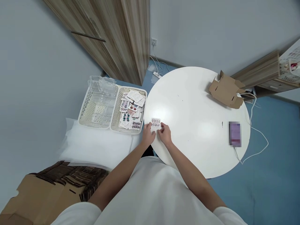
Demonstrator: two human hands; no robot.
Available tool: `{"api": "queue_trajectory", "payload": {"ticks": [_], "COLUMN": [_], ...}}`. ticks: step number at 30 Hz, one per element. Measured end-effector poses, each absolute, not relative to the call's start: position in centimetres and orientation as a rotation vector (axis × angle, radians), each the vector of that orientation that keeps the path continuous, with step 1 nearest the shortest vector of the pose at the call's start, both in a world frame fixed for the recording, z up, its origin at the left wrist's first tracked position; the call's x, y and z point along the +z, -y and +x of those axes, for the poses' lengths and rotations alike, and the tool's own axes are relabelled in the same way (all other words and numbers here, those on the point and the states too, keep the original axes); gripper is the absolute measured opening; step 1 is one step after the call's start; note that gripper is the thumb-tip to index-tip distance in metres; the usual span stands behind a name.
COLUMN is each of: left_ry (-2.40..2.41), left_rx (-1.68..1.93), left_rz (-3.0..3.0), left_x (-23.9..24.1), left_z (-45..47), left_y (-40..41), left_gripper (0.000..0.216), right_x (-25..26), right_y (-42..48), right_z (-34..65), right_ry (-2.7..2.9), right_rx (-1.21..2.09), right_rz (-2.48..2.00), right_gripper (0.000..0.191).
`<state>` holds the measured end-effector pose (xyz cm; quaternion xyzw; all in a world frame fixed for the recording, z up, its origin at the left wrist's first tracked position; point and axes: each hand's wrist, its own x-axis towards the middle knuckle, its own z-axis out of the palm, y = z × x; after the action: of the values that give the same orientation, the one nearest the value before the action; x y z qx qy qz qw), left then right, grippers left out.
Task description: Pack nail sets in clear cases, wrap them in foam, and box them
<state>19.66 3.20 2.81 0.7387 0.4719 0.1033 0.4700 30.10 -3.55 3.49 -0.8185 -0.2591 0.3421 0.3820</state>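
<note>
Both hands hold one small card of press-on nails (156, 122) over the near left edge of the round white table (187, 109). Two rows of pale, shiny nails show on its face. My left hand (147, 135) grips the card's left side, with fingers closed at its edge. At the right side, my right hand (165, 133) pinches the card between thumb and fingers. Just left of the table, a white perforated basket (112, 120) holds a loose pile of similar nail cards (133, 107) in several colours, along with white paper cards.
Clear plastic boxes (103, 82) sit in the second basket (85, 109) on the left. White sheets (98, 145) and flattened cardboard (42, 197) lie nearer me. An unfolded brown box (226, 90) and a blurred purple object (235, 134) with a cable rest on the table's right side.
</note>
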Motion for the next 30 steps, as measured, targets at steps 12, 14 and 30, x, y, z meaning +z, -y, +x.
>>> {"api": "queue_trajectory", "payload": {"ticks": [12, 14, 30], "left_ry": [-1.258, -1.289, -1.616], "left_rx": [0.200, 0.184, 0.439], "left_rz": [1.725, 1.696, 1.561], "left_x": [5.7, 6.0, 7.9], "left_z": [12.7, 10.5, 0.0], "left_y": [2.8, 2.7, -17.6], "left_gripper": [0.040, 0.039, 0.051], "right_x": [3.4, 4.2, 9.7], "right_y": [8.0, 8.0, -12.4], "right_z": [31.9, 31.4, 19.0], "right_ry": [0.679, 0.715, 1.780], "right_rx": [0.924, 0.878, 0.974], "right_rz": [-1.996, -1.979, -1.730], "right_gripper": [0.042, 0.040, 0.033]}}
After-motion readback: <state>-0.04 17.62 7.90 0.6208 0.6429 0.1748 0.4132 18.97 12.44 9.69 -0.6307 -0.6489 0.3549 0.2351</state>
